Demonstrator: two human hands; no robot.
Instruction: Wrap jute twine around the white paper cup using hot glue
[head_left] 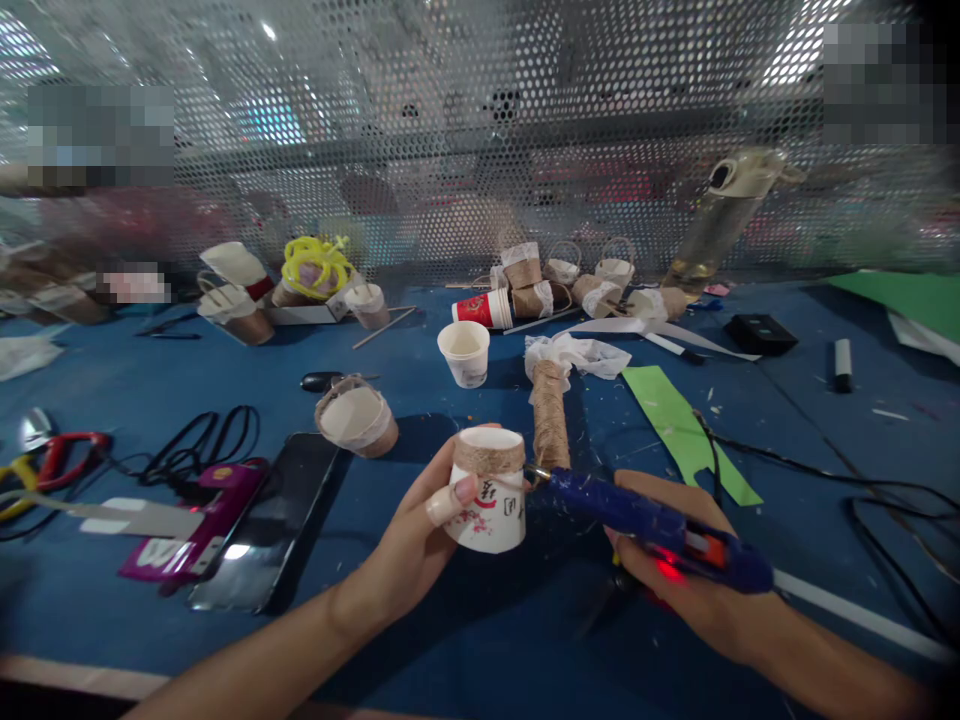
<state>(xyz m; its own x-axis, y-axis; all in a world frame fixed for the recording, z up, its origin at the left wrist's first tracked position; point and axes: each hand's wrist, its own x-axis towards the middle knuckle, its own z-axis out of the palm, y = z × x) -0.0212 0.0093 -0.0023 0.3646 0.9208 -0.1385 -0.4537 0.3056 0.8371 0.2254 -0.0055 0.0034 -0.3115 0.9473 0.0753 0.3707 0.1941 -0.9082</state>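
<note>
- L hand (420, 535) holds a white paper cup w/ red & black print (491, 520) just above the blue surface (420, 640), approx. mid-view; pale round end faces up.
- L fingers: thumb pressed on the cup's printed side, other fingers mostly hidden behind, so cup's pinched btwn them; thumb has a pale wrap on it.
- Brown twine band (489, 458) runs around upper part of the cup.
- R hand (701, 605) grips a dark-blue plastic glue gun (637, 515); fingers curled around it, partly hidden by gun body; red glow nr the grip.
- Gun's metal nozzle (537, 472) points L, at the R edge of the twine band; can't tell if touching or just beside.
- Behind the nozzle: brown twine-wrapped roll (551, 410), w/ bunched white lace (577, 355) at its far end.
- R of that, a light-green flat strip (667, 415) lies slantwise, nr R hand.
- Beyond L hand: plain white paper cup (463, 360), upright; to its L & nearer, a lace-trimmed twine-and-paper basket (360, 420), tilted.
- L side: black smartphone (270, 530) beside a purple box w/ cord (199, 530); red-handled pliers (75, 455) farther L.
- Back: red-and-white stacked cups (482, 309) on their side, nr small twine baskets (521, 268); clear bottle (716, 225) tilted, R; perforated metal screen (442, 140) behind.
</note>
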